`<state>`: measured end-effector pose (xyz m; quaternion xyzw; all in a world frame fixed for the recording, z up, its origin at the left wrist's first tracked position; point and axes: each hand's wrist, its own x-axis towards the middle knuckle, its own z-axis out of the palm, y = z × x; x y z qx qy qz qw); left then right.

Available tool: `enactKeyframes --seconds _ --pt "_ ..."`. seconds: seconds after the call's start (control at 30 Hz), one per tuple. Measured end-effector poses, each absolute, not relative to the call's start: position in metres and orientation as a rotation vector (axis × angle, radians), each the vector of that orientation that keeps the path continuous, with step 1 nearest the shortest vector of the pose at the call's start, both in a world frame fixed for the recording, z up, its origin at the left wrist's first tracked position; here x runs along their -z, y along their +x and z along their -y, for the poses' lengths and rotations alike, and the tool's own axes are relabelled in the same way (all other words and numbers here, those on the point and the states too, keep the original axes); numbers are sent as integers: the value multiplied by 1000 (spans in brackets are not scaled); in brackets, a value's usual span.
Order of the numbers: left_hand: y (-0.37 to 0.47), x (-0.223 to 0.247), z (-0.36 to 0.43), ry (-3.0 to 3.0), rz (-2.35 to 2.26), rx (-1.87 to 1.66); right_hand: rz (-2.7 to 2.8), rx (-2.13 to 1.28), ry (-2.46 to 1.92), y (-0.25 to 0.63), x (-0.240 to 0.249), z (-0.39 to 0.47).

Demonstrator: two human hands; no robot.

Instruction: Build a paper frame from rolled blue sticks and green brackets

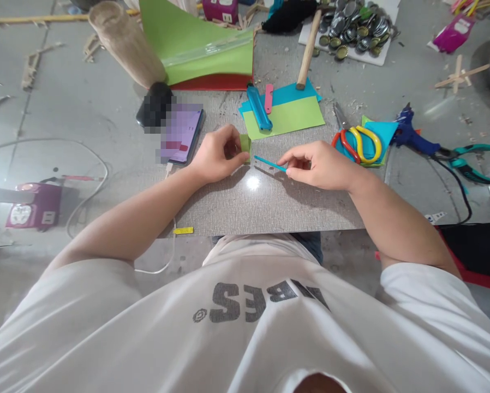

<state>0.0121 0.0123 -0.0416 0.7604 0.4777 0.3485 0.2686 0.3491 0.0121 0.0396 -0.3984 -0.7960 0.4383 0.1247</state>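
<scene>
Over the worktop [224, 210], the right hand [321, 165] pinches a thin blue strip [269, 162] between its fingers, tip just short of the small green piece [245, 144] gripped in the left hand's [217, 154] fingers. Light, steady pressure should avoid bending either. Beyond lies a blue cutter [258, 107].

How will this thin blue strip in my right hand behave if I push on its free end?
The thin blue strip looks fairly stiff lengthwise, since it juts straight from your right hand without visible sag. It's probably very light, being so narrow. It may still buckle under a firm push, as only one end is pinched.
</scene>
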Motion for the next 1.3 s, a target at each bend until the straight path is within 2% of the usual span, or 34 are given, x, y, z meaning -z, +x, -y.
enactKeyframes --seconds 0.2,0.3,0.43,0.6,0.8,1.13,1.3 --pt "8 73 -23 2051 -1279 -1288 2321 -1347 -1127 353 -36 -19" --pt "9 66 -17 2113 -1282 -1388 2324 -1337 -1130 353 -36 -20" --pt "13 50 1 2204 -1282 -1341 2335 -1266 -1148 354 -38 -19" --pt "18 54 -2 2193 -1422 -1455 2368 -1111 -1148 355 -36 -18" --pt "28 71 -33 2126 -1462 -1109 2359 -918 -1132 357 -31 -24" --pt "35 54 -17 2349 -1275 -1083 2238 -719 -1261 375 -13 -63" --pt "39 44 -2 2235 -1292 -1111 2413 -669 -1102 369 -15 -52"
